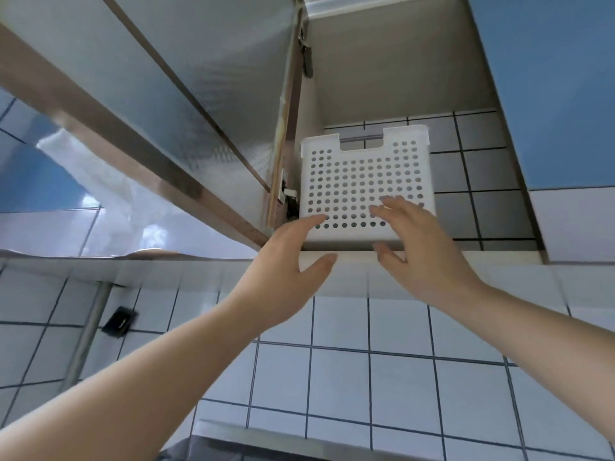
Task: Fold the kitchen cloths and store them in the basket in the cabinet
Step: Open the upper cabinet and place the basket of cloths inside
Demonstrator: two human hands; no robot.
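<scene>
Up inside the open cabinet (382,78), the basket (366,181) is sitting between both grips, left hand (286,257) and right hand (419,247) spreading wide, fingers touching its front.

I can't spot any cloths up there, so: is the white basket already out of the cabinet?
No, the white basket stands on the cabinet's bottom shelf, with both hands' straight fingers against its perforated front.

Both your arms reach up & fwd, bare forearms converging toward centre. Your left hand (293,251): fingers straight, close together, thumb spread out below, palm facing right. Your right hand (419,244): fingers extended & slightly fanned, thumb angled down-left, back of hand toward you. Neither hand's fingers are curled.
</scene>
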